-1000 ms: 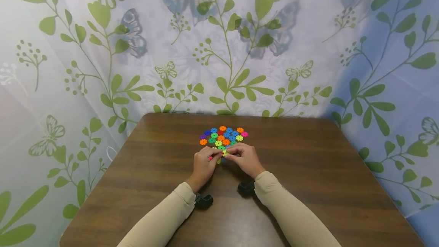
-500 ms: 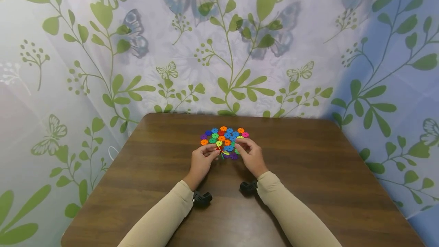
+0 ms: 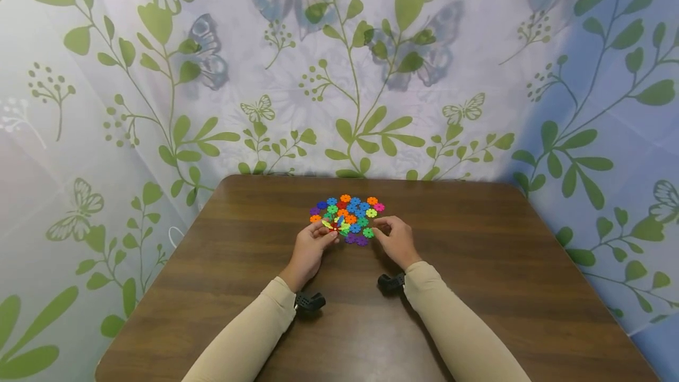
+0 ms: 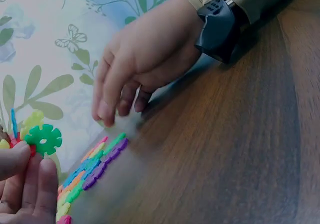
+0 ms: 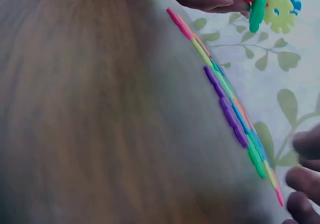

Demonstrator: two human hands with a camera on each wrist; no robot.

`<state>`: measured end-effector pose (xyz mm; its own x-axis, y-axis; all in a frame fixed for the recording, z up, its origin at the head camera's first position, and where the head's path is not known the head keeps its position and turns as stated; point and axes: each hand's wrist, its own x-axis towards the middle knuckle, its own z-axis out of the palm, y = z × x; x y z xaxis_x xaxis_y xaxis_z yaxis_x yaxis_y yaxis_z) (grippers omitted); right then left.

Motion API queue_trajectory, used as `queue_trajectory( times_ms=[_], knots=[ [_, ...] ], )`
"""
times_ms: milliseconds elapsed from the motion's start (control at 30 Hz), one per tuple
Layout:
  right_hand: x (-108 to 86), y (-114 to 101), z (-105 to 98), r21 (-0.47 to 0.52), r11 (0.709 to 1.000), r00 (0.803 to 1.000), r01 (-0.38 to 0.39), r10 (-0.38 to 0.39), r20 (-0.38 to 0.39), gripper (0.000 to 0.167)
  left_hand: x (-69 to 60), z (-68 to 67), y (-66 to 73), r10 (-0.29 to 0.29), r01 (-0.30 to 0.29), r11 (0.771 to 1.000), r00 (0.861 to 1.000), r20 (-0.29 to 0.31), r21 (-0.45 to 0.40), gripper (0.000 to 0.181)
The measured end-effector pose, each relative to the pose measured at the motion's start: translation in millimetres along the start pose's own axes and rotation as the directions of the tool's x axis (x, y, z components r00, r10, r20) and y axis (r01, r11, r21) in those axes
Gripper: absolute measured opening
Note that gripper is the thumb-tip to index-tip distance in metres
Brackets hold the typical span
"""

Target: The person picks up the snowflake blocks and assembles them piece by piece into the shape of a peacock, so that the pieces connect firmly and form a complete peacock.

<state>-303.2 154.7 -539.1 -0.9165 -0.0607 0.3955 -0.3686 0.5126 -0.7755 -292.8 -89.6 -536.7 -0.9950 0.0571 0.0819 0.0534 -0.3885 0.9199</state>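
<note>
My left hand [image 3: 309, 252] pinches a joined cluster of notched, flower-shaped plastic discs [image 3: 335, 226] above the near left part of the pile. Red, green, yellow and blue pieces show in this cluster, and the green disc [image 4: 45, 140] stands out sideways in the left wrist view. My right hand [image 3: 396, 243] hovers at the right side of the loose flower discs [image 3: 355, 210], fingers loosely bent with nothing seen between them. Closest to its fingertips is a green disc [image 3: 368, 233]. In the right wrist view, the right fingers [image 5: 304, 181] show only at the edge.
The discs lie flat on a brown wooden table [image 3: 456, 311], in orange, blue, green, purple, yellow and pink. Two purple ones [image 3: 356, 240] are on the near side. A leaf-patterned curtain [image 3: 339, 75] hangs behind the table. Each wrist wears a black device [image 3: 391, 283].
Both hands were together at the cluster one second ago. The right hand has since let go and moved right. The left hand has kept hold and tilted the cluster, its red piece now facing up.
</note>
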Motion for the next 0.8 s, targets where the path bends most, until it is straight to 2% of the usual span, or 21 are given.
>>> queue_trajectory(
  times_ms=[100,200,267,333,467,633,800],
  knots=[
    [2.2,5.4,0.2,-0.109,0.993,0.994,0.037,-0.025,0.107,0.026,-0.8,0.8,1.2,-0.032,0.032,0.999,0.998,0.053,0.006,0.029],
    [3.4,9.1,1.3,-0.161,0.983,0.982,0.084,-0.054,0.181,0.028,-2.1,1.8,2.9,-0.065,0.065,0.998,0.995,0.075,0.001,0.030],
    [3.9,10.1,1.7,-0.180,0.977,0.977,0.112,-0.075,0.201,0.025,-2.8,2.1,3.7,-0.079,0.081,0.997,0.994,0.076,-0.017,0.031],
    [4.5,11.2,2.2,-0.191,0.972,0.973,0.139,-0.099,0.208,0.021,-2.6,1.7,3.7,-0.090,0.092,0.995,0.993,0.077,-0.029,0.038],
    [5.1,11.6,2.7,-0.220,0.961,0.970,0.167,-0.120,0.212,0.013,-1.7,0.6,3.6,-0.097,0.101,0.994,0.991,0.093,-0.041,0.039],
    [3.4,9.9,2.9,-0.225,0.962,0.975,0.158,-0.116,0.188,0.007,-2.8,0.2,5.5,-0.116,0.121,0.992,0.988,0.098,-0.041,0.039],
    [1.1,8.4,2.7,-0.153,0.982,0.986,0.107,-0.086,0.141,0.011,-3.4,-0.5,5.7,-0.115,0.118,0.993,0.989,0.093,-0.029,0.041]
  ],
)
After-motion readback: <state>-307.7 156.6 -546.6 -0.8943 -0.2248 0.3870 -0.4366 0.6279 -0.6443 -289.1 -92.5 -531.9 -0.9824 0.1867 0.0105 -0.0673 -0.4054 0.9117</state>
